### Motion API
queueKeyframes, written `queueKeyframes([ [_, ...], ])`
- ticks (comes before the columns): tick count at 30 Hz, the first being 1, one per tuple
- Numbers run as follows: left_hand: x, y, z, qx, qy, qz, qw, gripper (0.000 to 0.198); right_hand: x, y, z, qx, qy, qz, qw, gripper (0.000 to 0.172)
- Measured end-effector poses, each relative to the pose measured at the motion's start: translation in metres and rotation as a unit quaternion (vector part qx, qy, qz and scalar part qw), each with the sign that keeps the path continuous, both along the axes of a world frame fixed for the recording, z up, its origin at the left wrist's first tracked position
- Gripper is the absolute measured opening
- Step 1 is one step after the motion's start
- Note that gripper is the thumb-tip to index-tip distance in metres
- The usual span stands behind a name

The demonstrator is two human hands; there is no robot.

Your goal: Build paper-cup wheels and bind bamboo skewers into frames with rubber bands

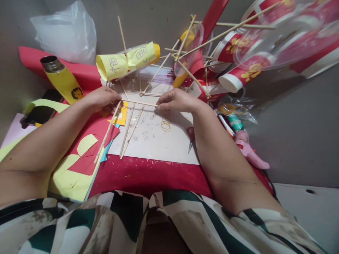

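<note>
My left hand (107, 100) pinches the spot where two thin wooden sticks meet. One wooden stick (139, 102) runs across to my right hand (173, 100), whose thumb and fingers close on its other end. The second stick (108, 132) slants down toward me from my left fingers over red paper. Below the crosswise stick, two loose sticks (129, 132) lie on the white board (156, 144). A few rubber bands (165, 125) rest near my right hand, and small red-handled scissors (190, 135) lie beside my right forearm.
Behind my hands stand stick frames with a yellow paper roll (112, 67) and red-and-white paper cups (251, 70). At left are a yellow bottle (62, 79), a plastic bag (69, 33) and cut coloured paper (87, 148). A pink tool (253, 153) lies at right.
</note>
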State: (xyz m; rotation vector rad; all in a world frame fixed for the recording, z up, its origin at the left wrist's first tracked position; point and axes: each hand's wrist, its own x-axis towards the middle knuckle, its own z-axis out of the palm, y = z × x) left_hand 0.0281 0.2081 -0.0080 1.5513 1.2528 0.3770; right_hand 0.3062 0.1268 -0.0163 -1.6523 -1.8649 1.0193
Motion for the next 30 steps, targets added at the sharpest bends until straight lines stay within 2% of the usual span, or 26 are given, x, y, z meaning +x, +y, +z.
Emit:
queueKeyframes([
  [3, -0.004, 0.004, 0.002, 0.054, 0.078, -0.032, 0.995, 0.024, -0.006, 0.0, -0.001, -0.012, -0.001, 0.002, 1.0, 0.002],
  [6, -0.008, 0.008, 0.003, 0.111, 0.156, -0.071, 0.979, 0.023, -0.013, -0.001, 0.0, -0.003, -0.022, -0.001, 1.0, 0.006],
  [8, -0.008, 0.005, 0.006, 0.215, 0.199, -0.075, 0.953, 0.015, -0.018, -0.002, 0.0, 0.018, -0.034, -0.002, 0.999, 0.007],
  [10, -0.005, -0.005, 0.008, 0.348, 0.226, -0.062, 0.908, 0.014, -0.023, -0.003, 0.002, 0.037, -0.039, 0.0, 0.999, 0.008],
  [11, -0.002, -0.012, 0.008, 0.402, 0.225, -0.064, 0.885, 0.019, -0.026, -0.004, 0.003, 0.043, -0.039, 0.003, 0.998, 0.008],
  [13, 0.004, -0.026, 0.005, 0.447, 0.192, -0.09, 0.869, 0.027, -0.033, -0.006, 0.005, 0.05, -0.031, 0.016, 0.998, 0.008],
  [17, 0.014, -0.042, -0.013, 0.443, 0.08, -0.219, 0.866, 0.031, -0.048, -0.012, 0.008, 0.077, 0.0, 0.057, 0.995, 0.009],
  [20, 0.015, -0.039, -0.027, 0.462, 0.039, -0.244, 0.852, 0.024, -0.052, -0.014, 0.009, 0.067, 0.049, 0.073, 0.994, 0.016],
  [22, 0.014, -0.032, -0.034, 0.488, 0.005, -0.24, 0.839, 0.023, -0.05, -0.012, 0.01, 0.046, 0.105, 0.032, 0.993, 0.029],
  [24, 0.013, -0.026, -0.037, 0.502, -0.036, -0.235, 0.831, 0.021, -0.045, -0.009, 0.009, 0.036, 0.161, -0.056, 0.985, 0.039],
  [26, 0.013, -0.022, -0.039, 0.499, -0.072, -0.223, 0.834, 0.019, -0.041, -0.005, 0.007, 0.031, 0.186, -0.145, 0.971, 0.04],
  [28, 0.013, -0.021, -0.039, 0.49, -0.105, -0.203, 0.841, 0.017, -0.042, -0.002, 0.002, 0.025, 0.15, -0.203, 0.967, 0.037],
  [30, 0.014, -0.023, -0.038, 0.478, -0.136, -0.181, 0.849, 0.015, -0.049, -0.001, -0.005, 0.035, 0.055, -0.208, 0.976, 0.035],
])
